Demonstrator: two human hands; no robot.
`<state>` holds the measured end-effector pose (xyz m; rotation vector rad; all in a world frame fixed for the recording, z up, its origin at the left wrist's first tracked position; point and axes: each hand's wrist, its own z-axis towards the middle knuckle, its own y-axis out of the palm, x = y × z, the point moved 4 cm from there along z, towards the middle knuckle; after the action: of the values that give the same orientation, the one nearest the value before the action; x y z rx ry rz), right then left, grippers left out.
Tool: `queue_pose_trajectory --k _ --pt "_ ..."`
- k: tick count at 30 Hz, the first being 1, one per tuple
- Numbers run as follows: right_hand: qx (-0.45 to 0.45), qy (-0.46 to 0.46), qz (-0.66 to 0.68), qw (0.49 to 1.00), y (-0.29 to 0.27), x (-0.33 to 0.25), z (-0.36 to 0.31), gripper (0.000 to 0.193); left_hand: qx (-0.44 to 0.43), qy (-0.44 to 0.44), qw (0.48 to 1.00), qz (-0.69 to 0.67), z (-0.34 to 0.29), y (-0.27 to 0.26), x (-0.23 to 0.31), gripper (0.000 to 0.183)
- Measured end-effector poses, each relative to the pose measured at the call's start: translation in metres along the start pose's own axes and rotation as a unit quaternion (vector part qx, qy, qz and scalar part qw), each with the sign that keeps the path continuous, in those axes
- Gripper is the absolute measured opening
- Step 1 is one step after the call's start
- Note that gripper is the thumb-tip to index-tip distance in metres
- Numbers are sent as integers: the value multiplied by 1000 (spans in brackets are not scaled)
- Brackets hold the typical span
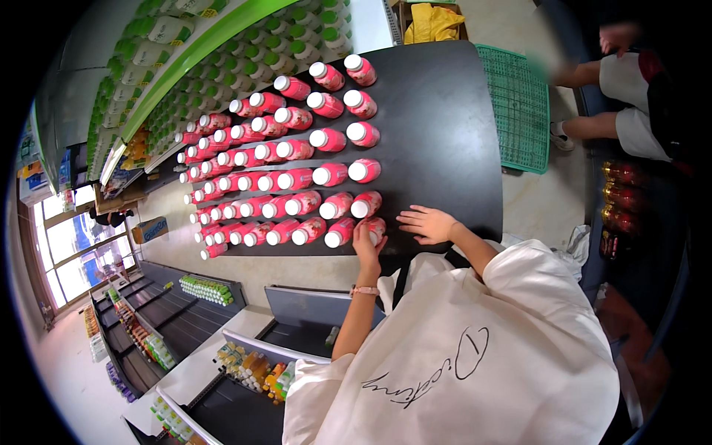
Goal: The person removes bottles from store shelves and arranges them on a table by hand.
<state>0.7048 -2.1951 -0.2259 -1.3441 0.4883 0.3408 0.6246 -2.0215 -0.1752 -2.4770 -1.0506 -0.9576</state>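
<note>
Fingers of my left hand [366,249] wrap around a bottle [379,225] at the dark table [437,111]'s near edge, my right hand [428,223] spread open on top; white-capped bottles [300,178] crowd close, a green crate [519,111] rightward. My bottle shows pink, partly hidden.

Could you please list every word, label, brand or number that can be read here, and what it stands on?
I won't quote any wording, but print shows on:
White shirt: large dark script, clear enough to read.
Green-capped bottles: labels with printed characters, mostly too small to read.
Box: lettering, too small to read surely.
Pink bottles: printed wraps, too small to read.
</note>
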Motion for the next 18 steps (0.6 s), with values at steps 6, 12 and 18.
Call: queue_pose_trajectory --k 6,12,18 --pt "37 -20 48 998 5 -4 8 50 -24 -27 999 -9 18 -30 -13 40" --pt "34 -6 29 999 2 -3 7 49 -6 -12 1000 23 9 -19 3 35" --pt "33 3 35 999 1 0 4 49 10 -17 999 36 8 -9 3 35"
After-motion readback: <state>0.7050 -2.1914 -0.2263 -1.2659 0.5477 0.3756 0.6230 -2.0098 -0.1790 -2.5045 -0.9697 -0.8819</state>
